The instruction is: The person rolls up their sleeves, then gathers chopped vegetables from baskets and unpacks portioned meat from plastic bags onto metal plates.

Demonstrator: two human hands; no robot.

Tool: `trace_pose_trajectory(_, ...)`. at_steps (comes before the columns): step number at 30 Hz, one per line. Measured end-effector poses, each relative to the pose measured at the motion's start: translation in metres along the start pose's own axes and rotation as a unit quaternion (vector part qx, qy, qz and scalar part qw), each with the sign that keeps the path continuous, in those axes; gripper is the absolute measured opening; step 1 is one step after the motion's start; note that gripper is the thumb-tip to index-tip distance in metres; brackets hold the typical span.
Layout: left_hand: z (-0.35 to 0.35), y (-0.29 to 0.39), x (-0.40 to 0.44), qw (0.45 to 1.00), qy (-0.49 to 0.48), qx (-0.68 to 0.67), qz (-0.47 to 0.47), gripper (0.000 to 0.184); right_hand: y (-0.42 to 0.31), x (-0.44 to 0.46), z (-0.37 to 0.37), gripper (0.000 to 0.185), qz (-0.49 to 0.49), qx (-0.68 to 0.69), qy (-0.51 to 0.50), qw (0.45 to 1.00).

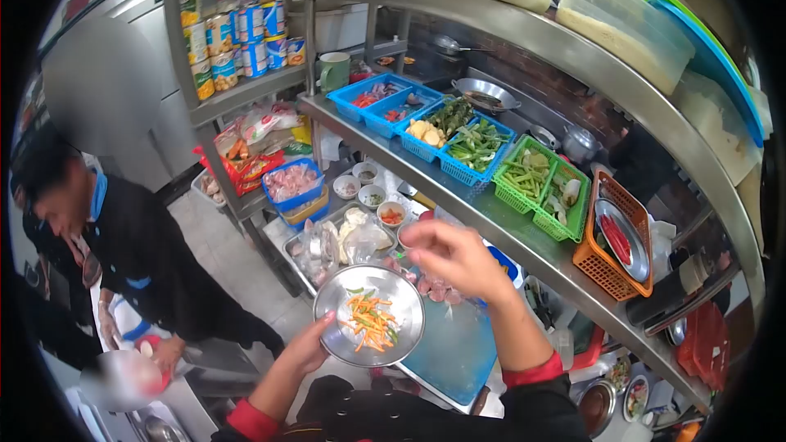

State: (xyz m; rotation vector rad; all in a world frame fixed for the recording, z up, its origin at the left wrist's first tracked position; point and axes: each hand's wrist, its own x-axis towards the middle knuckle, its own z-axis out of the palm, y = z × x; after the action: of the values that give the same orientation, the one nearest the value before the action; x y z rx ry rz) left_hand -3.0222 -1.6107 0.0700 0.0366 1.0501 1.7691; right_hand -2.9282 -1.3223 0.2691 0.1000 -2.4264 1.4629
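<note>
left hand (304, 342) low, gripping, thumb on top, other fingers hidden from me, left forearm (274, 381) slanting up and inward; and there's the right hand (460, 258), higher, fingers loosely bent, right forearm (519, 331) steep below it.

We note open air above the round silver metal plate (407, 336) and, rightward, over the flat blue rectangular board (450, 356). Beyond the right hand (458, 258), the long stainless-steel shelf (483, 199) blocks us; small white round bowls (372, 207) crowd farther left.
</note>
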Motion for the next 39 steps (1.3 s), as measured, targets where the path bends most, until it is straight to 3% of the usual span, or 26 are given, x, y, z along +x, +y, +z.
trace_pose_trajectory(3, 0.025, 0.051, 0.022, 0.999, -0.015, -0.007, 0.033, 0.049, -0.021, 0.095, -0.019, 0.028, -0.064, -0.008, 0.074, 0.995)
trace_pose_trajectory(5, 0.017, 0.078, 0.041, 0.999, -0.042, -0.016, 0.018, 0.051, -0.024, 0.167, -0.035, 0.034, -0.087, -0.09, 0.091, 0.988)
trace_pose_trajectory(8, -0.008, 0.11, 0.093, 0.997, -0.078, -0.01, 0.021, 0.052, -0.008, 0.265, -0.048, 0.036, -0.074, -0.136, 0.097, 0.983)
trace_pose_trajectory(10, -0.017, 0.137, 0.118, 0.995, -0.099, 0.001, -0.01, 0.052, 0.023, 0.325, -0.052, 0.037, -0.048, -0.296, -0.006, 0.954)
trace_pose_trajectory(14, -0.054, 0.178, 0.168, 0.986, -0.146, 0.056, -0.056, 0.052, 0.071, 0.413, -0.045, 0.041, 0.085, -0.424, -0.113, 0.895)
trace_pose_trajectory(15, -0.061, 0.188, 0.175, 0.985, -0.15, 0.054, -0.062, 0.052, 0.078, 0.423, -0.041, 0.041, 0.092, -0.425, -0.113, 0.893)
trace_pose_trajectory(17, -0.071, 0.209, 0.186, 0.981, -0.159, 0.05, -0.103, 0.047, 0.091, 0.432, -0.034, 0.038, 0.171, -0.378, -0.228, 0.881)
trace_pose_trajectory(21, -0.081, 0.235, 0.205, 0.973, -0.184, 0.058, -0.126, 0.047, 0.105, 0.436, -0.031, 0.026, 0.133, -0.485, -0.161, 0.849)
trace_pose_trajectory(24, -0.081, 0.259, 0.208, 0.968, -0.216, 0.047, -0.116, 0.048, 0.096, 0.44, -0.05, 0.026, 0.088, -0.484, -0.12, 0.863)
trace_pose_trajectory(28, -0.084, 0.283, 0.214, 0.961, -0.233, 0.065, -0.133, 0.049, 0.077, 0.442, -0.06, 0.024, 0.171, -0.426, -0.087, 0.884)
trace_pose_trajectory(32, -0.08, 0.303, 0.231, 0.949, -0.271, 0.072, -0.146, 0.051, 0.094, 0.433, -0.047, 0.025, 0.172, -0.4, -0.103, 0.894)
trace_pose_trajectory(34, -0.073, 0.315, 0.235, 0.945, -0.276, 0.088, -0.151, 0.051, 0.127, 0.429, -0.037, 0.026, 0.068, -0.515, -0.161, 0.839)
trace_pose_trajectory(35, -0.07, 0.321, 0.236, 0.943, -0.275, 0.105, -0.154, 0.05, 0.124, 0.431, -0.036, 0.026, 0.071, -0.514, -0.16, 0.84)
trace_pose_trajectory(37, -0.07, 0.33, 0.238, 0.939, -0.283, 0.112, -0.157, 0.054, 0.117, 0.433, -0.042, 0.023, 0.063, -0.525, -0.08, 0.845)
trace_pose_trajectory(39, -0.072, 0.333, 0.24, 0.947, -0.276, 0.095, -0.13, 0.053, 0.07, 0.436, -0.044, 0.02, 0.174, -0.43, -0.052, 0.885)
